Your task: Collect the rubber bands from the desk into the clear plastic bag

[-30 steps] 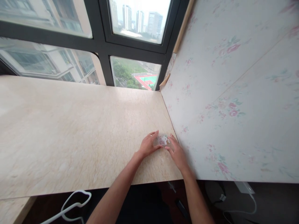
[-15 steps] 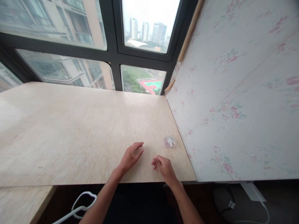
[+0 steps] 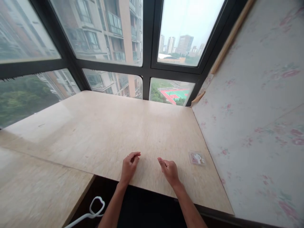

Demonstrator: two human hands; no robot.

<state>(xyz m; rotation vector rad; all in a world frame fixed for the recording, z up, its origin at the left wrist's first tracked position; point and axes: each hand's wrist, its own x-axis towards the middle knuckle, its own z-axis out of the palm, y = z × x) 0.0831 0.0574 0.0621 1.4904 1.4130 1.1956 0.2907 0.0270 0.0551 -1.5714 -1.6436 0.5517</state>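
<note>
My left hand (image 3: pixel 129 166) is over the pale stone-patterned ledge (image 3: pixel 114 139), its fingers curled and thumb tip close to the index finger. A small light ring shows on one of its fingers. To its right, my right hand (image 3: pixel 170 171) forms a loose fist with the thumb pointing up and left. Nothing shows in either hand, though the palms are partly hidden. A clear flat plastic case (image 3: pixel 197 158) with a pink and white picture inside lies on the ledge, right of my right hand and apart from it.
Dark-framed windows (image 3: pixel 146 53) run along the back of the ledge. A flower-patterned wall (image 3: pixel 256 126) borders it on the right. Below the front edge at left is a white looped tube (image 3: pixel 97 205). A second ledge section (image 3: pixel 42 186) extends at lower left.
The view has swung left, so the case and wall appear farther right. My left hand's fingers have curled in from a looser, open pose. My right thumb now points outward.
</note>
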